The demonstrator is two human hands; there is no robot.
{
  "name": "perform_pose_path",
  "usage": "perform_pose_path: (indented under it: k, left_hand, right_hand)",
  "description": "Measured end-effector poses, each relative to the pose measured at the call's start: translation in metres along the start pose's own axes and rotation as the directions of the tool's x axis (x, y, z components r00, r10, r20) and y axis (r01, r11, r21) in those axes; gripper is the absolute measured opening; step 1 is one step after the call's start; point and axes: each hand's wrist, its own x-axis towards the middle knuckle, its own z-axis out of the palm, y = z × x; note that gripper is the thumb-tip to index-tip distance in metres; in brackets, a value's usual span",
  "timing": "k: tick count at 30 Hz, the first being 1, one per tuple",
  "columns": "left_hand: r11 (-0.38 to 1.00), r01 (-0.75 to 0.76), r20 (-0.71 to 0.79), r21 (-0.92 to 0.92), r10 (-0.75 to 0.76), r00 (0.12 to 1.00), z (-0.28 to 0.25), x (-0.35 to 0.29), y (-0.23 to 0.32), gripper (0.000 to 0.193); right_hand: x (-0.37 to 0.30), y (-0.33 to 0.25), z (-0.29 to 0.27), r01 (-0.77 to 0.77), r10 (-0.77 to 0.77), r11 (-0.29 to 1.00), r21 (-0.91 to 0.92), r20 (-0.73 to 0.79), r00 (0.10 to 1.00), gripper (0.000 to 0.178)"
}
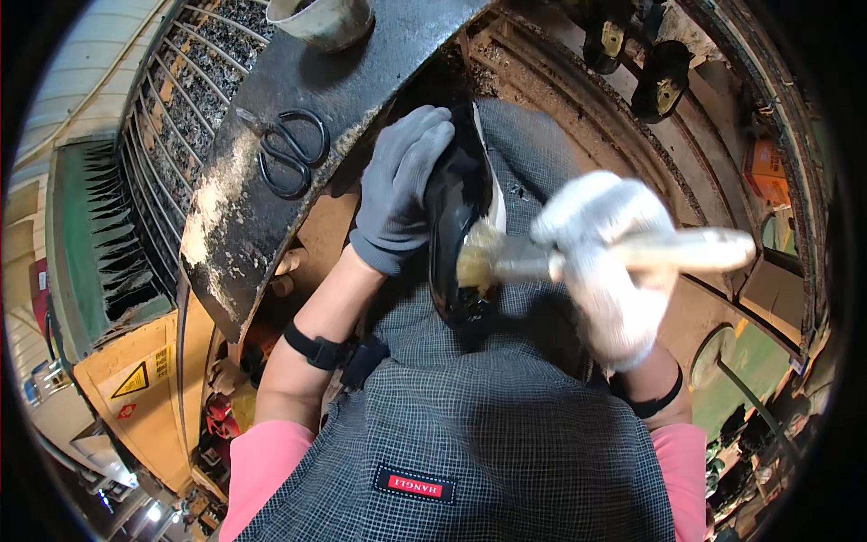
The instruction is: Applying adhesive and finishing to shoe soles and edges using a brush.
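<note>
Shoe (458, 199), black and glossy, lies over the apron (506, 411); the left hand (396, 194) grasps its side, while the right hand (614, 262) grips a brush (524, 258), bristles against it.

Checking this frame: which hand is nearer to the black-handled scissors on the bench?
Left. The gray-gloved left hand is to the right of the scissors, against the glossy black piece; the white-gloved right hand is farther right, gripping the brush.
</note>
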Motion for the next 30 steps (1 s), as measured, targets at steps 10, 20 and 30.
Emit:
perform_pose_path:
  k: [10,20,30]
  left_hand:
    - [0.457,0.768,0.593,-0.449,-0.49,0.638,-0.056,0.038,0.039,0.121]
    - [0.134,0.745,0.516,-0.653,-0.641,0.568,-0.024,-0.029,0.008,0.124]
    - [0.212,0.762,0.523,-0.612,-0.614,0.591,-0.03,-0.006,0.016,0.124]
  right_hand:
    - [0.032,-0.004,-0.01,0.645,-0.608,0.747,0.164,-0.224,0.761,0.008]
    - [0.122,0.005,-0.042,-0.004,0.003,0.996,-0.093,-0.007,1.0,0.033]
    - [0.163,-0.011,-0.026,-0.198,0.199,0.98,-0.026,0.123,0.972,0.024]
